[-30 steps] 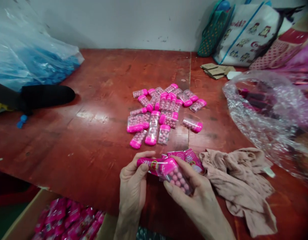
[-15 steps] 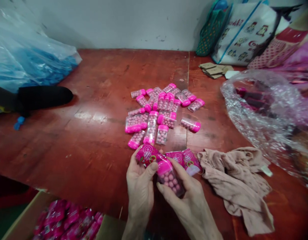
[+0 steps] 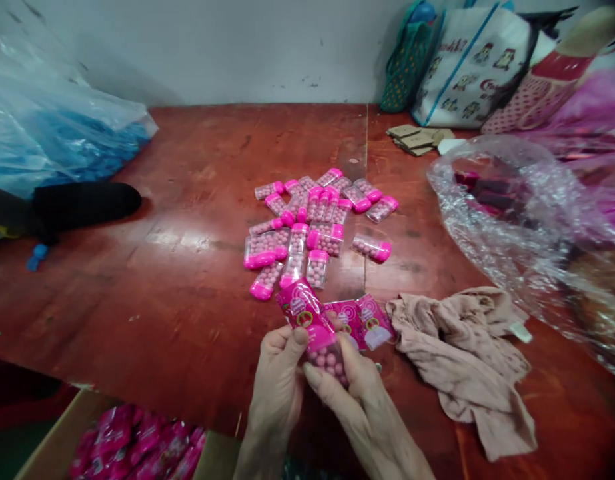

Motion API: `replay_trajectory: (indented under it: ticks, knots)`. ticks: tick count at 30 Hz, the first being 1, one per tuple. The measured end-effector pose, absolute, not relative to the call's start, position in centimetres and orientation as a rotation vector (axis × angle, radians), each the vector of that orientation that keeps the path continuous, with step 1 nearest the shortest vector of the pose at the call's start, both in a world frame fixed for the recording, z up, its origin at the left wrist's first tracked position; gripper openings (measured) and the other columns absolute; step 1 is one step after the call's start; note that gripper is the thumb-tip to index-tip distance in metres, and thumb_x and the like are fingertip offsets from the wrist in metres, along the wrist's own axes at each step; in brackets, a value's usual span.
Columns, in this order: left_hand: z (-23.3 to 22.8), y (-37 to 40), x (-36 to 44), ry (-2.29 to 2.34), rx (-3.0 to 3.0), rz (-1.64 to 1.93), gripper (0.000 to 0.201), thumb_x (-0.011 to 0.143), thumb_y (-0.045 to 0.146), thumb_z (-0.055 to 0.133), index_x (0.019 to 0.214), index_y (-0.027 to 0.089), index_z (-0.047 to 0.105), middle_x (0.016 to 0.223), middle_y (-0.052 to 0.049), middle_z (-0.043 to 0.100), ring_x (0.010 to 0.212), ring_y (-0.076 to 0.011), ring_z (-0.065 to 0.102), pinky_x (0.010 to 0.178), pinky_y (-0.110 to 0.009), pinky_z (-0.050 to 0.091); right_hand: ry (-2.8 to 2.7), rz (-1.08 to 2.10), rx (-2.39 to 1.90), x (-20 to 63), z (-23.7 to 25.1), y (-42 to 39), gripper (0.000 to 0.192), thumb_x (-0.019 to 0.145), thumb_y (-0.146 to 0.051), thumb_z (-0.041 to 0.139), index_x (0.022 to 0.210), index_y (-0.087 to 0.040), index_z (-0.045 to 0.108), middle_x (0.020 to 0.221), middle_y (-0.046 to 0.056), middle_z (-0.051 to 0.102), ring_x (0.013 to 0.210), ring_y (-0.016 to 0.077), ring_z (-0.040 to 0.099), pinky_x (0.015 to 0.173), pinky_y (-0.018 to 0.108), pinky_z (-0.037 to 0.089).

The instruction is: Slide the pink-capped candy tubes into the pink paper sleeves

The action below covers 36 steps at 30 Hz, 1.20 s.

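Low in the middle of the view, my right hand (image 3: 354,393) is closed around a small clear candy container (image 3: 329,363) filled with pink balls. My left hand (image 3: 277,373) pinches a printed pink sleeve (image 3: 302,308) between thumb and fingers. The sleeve lies over the upper end of the container, covering its cap. Just beyond my right hand, two more flat pink sleeves (image 3: 373,321) rest on the table. Farther off lies a loose group of similar containers (image 3: 324,238) with bright pink caps, several of them overlapping.
A crumpled beige cloth (image 3: 467,360) lies to the right, beside a clear plastic bag (image 3: 462,220). At lower left, a cardboard box (image 3: 52,433) holds several pink packs. A black rounded object (image 3: 87,203) and a bag of blue pieces (image 3: 87,143) are at left. Cardboard pieces (image 3: 420,140) lie behind.
The pink sleeve has come over the capped end of the container, which was bare before. Both hands are closer together, and the view has shifted slightly.
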<state>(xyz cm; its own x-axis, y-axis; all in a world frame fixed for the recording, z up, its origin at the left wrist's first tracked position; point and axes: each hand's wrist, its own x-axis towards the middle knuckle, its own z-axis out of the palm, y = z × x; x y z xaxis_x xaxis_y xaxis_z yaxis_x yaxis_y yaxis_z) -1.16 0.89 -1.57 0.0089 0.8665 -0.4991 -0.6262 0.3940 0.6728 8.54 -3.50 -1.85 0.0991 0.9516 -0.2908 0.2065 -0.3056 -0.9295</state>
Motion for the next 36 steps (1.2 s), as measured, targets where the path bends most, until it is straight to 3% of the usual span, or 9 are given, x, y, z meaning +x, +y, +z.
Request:
replay_trajectory:
  ticks: [2,5,10,12,16,21,27,32,36]
  knots:
    - [-1.6,0.8,-1.1,1.046,0.345,1.194,0.018,0.062,0.031,0.075,0.065,0.014,0.071,0.059,-0.004,0.068,0.064,-0.0191,0.063,0.065,-0.031,0.050,-1.157,1.339,-1.631,8.7,-1.9,-3.3,0.049,0.079,-0.041,0.059,0.124,-0.025,0.049,0.112,0.005,0.061,0.102,0.0226,0.056,0.083,0.029,0.046]
    - [-1.6,0.7,-0.8,1.065,0.363,1.188,0.011,0.067,0.026,0.072,0.069,0.016,0.072,0.058,-0.002,0.067,0.062,-0.0163,0.063,0.065,-0.028,0.050,-1.179,1.431,-1.588,9.0,-1.6,-2.5,0.044,0.080,-0.038,0.058,0.120,-0.023,0.053,0.109,0.005,0.062,0.100,0.0221,0.056,0.085,0.030,0.044]
    - [-1.5,0.9,-1.2,1.060,0.298,1.181,0.014,0.071,0.027,0.069,0.072,0.013,0.072,0.062,-0.005,0.069,0.066,-0.0176,0.063,0.067,-0.029,0.050,-1.146,1.479,-1.476,9.0,-0.8,-1.4,0.021,0.076,-0.034,0.063,0.091,-0.019,0.061,0.079,0.000,0.063,0.072,0.0156,0.057,0.063,0.022,0.045]
    - [-1.4,1.1,-1.7,1.082,0.296,1.221,0.017,0.070,0.028,0.069,0.069,0.012,0.071,0.062,-0.006,0.069,0.067,-0.0188,0.064,0.068,-0.031,0.050,-1.185,1.504,-1.448,8.8,-0.7,-1.5,0.018,0.078,-0.033,0.061,0.088,-0.019,0.059,0.072,-0.001,0.060,0.064,0.0133,0.053,0.057,0.021,0.042]
    - [-1.2,1.3,-2.1,1.127,0.333,1.294,0.019,0.064,0.030,0.073,0.067,0.012,0.071,0.064,-0.007,0.070,0.066,-0.0208,0.064,0.065,-0.033,0.051,-1.198,1.434,-1.522,7.8,-1.1,-2.6,0.022,0.086,-0.038,0.048,0.094,-0.020,0.060,0.077,0.001,0.062,0.069,0.0149,0.055,0.061,0.023,0.043]
    - [-0.7,1.0,-1.5,1.140,0.371,1.161,0.013,0.072,0.024,0.067,0.077,0.014,0.073,0.072,-0.007,0.071,0.065,-0.0180,0.065,0.064,-0.029,0.051,-1.103,1.367,-1.604,6.7,-1.5,-3.5,0.029,0.086,-0.041,0.048,0.106,-0.021,0.058,0.089,0.004,0.065,0.081,0.0178,0.059,0.070,0.025,0.046]
    - [-0.6,0.7,-1.3,1.089,0.366,1.050,0.013,0.072,0.023,0.066,0.078,0.013,0.073,0.066,-0.007,0.070,0.065,-0.0181,0.064,0.064,-0.028,0.050,-1.164,1.445,-1.433,7.7,-1.3,-1.9,0.021,0.087,-0.034,0.046,0.095,-0.017,0.057,0.072,0.002,0.062,0.065,0.0147,0.059,0.057,0.021,0.044]
    - [-0.2,0.9,-1.7,1.037,0.342,1.083,0.019,0.075,0.028,0.064,0.084,0.013,0.072,0.074,-0.009,0.070,0.067,-0.0174,0.063,0.065,-0.028,0.050,-1.224,1.435,-1.393,8.0,-1.0,-2.0,0.021,0.083,-0.026,0.051,0.102,-0.022,0.058,0.088,0.002,0.065,0.079,0.0160,0.059,0.070,0.022,0.045]
    - [0.5,0.7,-1.2,1.102,0.311,1.066,0.020,0.075,0.030,0.063,0.082,0.012,0.071,0.072,-0.008,0.069,0.060,-0.0141,0.060,0.060,-0.025,0.048,-1.296,1.459,-1.276,8.0,-1.1,-2.4,0.017,0.086,-0.026,0.046,0.097,-0.018,0.057,0.079,0.001,0.063,0.069,0.0144,0.058,0.062,0.021,0.043]
